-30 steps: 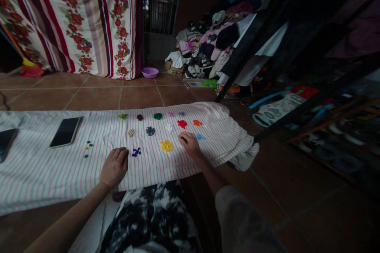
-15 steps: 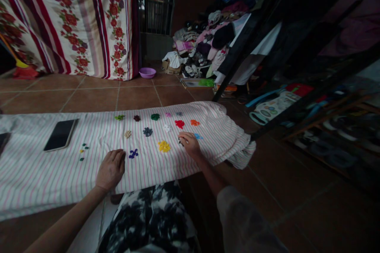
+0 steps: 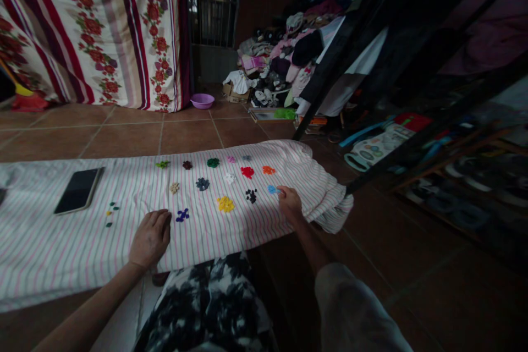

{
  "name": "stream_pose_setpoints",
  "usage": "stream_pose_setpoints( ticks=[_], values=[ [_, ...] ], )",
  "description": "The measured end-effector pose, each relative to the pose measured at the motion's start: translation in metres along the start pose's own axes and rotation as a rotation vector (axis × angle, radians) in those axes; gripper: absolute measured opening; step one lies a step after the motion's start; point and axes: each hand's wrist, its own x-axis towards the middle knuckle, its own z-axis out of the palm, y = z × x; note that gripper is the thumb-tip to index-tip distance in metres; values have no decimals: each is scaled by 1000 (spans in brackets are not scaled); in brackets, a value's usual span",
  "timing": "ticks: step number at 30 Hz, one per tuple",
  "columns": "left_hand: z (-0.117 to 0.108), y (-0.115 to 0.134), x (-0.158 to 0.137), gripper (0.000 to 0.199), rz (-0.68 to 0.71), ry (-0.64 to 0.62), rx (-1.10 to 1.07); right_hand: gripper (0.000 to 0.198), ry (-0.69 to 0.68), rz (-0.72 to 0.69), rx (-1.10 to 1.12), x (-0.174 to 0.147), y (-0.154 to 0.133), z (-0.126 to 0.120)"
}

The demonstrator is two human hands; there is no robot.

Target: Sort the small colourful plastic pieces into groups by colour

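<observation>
Small coloured pieces, too small to name, lie in separate piles on a striped cloth (image 3: pixel 136 253). At the right end, my right hand (image 3: pixel 290 202) is at the light blue pile (image 3: pixel 272 189), its fingers drawn together at the edge; what they hold, if anything, is hidden. Just left of it lies the black pile (image 3: pixel 251 196), then the yellow pile (image 3: pixel 225 204). My left hand (image 3: pixel 150 236) rests palm down on the cloth, fingers stretched forward, beside the dark blue pile (image 3: pixel 182 215). Several loose green and yellow pieces (image 3: pixel 112 212) lie farther left.
A phone (image 3: pixel 79 191) lies on the cloth at the left. Red (image 3: pixel 247 172), orange (image 3: pixel 268 169), white (image 3: pixel 230 178) and dark green (image 3: pixel 213 163) piles sit farther back. Beyond are a purple basin (image 3: pixel 202 101), heaped clothes (image 3: pixel 284 60) and a dark slanting post (image 3: pixel 317 93).
My right hand has moved right, from the black pile to the light blue pile, uncovering the black pieces. My left hand stays in place on the cloth. The view has shifted slightly.
</observation>
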Motion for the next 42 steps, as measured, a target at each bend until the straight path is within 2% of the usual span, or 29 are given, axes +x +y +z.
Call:
stream_pose_setpoints(
  ticks=[4,12,17,22,25,27,31,36,42],
  values=[
    [-1,0,0,19,10,-6,12,35,-71,-57,21,7,-4,3],
    [-3,2,1,20,0,-16,2,28,-125,-134,-22,11,-18,5],
    [-1,1,0,20,-5,-7,-6,30,-116,-73,24,19,-13,-1],
    [-1,1,0,20,-10,-8,0,29,-95,73,-3,52,-8,-5],
    [-1,2,1,20,-5,-16,9,32,-155,154,-12,73,-11,0],
    [-1,2,1,20,0,-15,17,40,-221,176,-2,83,-14,6],
    [-2,4,2,19,0,-17,20,49,-293,114,-81,94,-20,20],
    [-2,5,3,20,-5,-13,0,38,-273,24,-188,99,-22,28],
    [-3,5,4,22,-12,-5,-23,38,-246,-97,-219,103,-19,30]
  ],
)
